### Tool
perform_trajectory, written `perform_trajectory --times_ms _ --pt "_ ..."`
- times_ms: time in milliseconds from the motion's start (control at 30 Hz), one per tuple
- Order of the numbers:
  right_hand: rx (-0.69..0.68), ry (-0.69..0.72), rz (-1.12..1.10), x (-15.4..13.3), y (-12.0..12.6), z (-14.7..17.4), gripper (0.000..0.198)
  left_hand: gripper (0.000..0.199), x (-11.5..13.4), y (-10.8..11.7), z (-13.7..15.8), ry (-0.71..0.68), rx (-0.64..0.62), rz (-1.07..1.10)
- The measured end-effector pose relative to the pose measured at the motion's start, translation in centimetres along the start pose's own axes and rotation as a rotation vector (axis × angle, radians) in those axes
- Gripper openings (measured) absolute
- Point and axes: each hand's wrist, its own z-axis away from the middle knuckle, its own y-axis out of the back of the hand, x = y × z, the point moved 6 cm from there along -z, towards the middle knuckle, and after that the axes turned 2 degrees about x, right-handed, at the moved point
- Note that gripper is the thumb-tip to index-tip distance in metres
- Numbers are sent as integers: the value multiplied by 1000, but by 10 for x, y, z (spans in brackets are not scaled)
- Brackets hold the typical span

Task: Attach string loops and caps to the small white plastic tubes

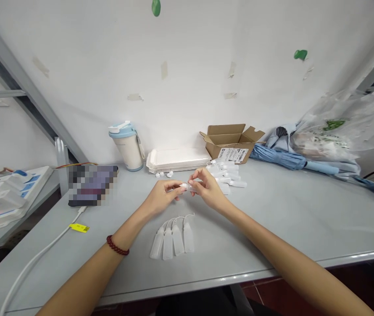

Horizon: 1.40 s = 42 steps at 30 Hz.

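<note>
My left hand (164,193) pinches a small white cap (184,186) between thumb and fingertips. Facing it, my right hand (207,189) is closed on a small translucent plastic bottle (192,189), whose neck end points at the cap; the fingers hide much of it. Whether cap and bottle touch I cannot tell. Below the hands, several translucent squeeze bottles (178,240) with thin bent spouts lie side by side. Just beyond the right hand is a loose pile of similar bottles (238,184). A few small white caps (170,174) lie behind the left hand.
Along the wall stand a cream-and-blue tumbler (127,149), a stack of white trays (180,158) and an open cardboard box (233,145). A folded blue umbrella (279,157) and plastic bag (332,136) lie right. Left are a phone (93,186) with a white cable (47,248) and a power strip (30,193).
</note>
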Motion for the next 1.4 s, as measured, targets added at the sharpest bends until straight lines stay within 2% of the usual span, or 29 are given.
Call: perform_trajectory --times_ms 67,167,267,500,600,767,900,1000,1200,1400 --pt "3 -4 2 -1 0 0 21 37 1 0 -1 4 -3 39" --pt "3 8 10 -4 -1 1 21 46 -5 0 -2 94 37 96" --pt "-4 9 21 -6 -4 2 22 49 -9 -1 -1 155 59 62" --pt "5 -70 -65 -4 -2 3 27 28 10 -2 4 -31 23 -18" --pt "5 -81 -65 -2 -2 2 27 29 12 -1 4 -73 46 2" --pt "11 -14 -19 -4 -3 2 24 45 -6 -2 0 130 48 52" --pt "5 11 29 -6 -4 4 22 41 -11 -3 0 218 37 155" --pt "-16 23 107 -10 -4 6 21 35 -9 -3 2 241 40 227" --pt "-48 106 423 -19 -2 5 18 31 -11 6 2 302 141 329" --pt "-5 235 575 -21 -1 6 19 39 -14 -1 6 329 93 324"
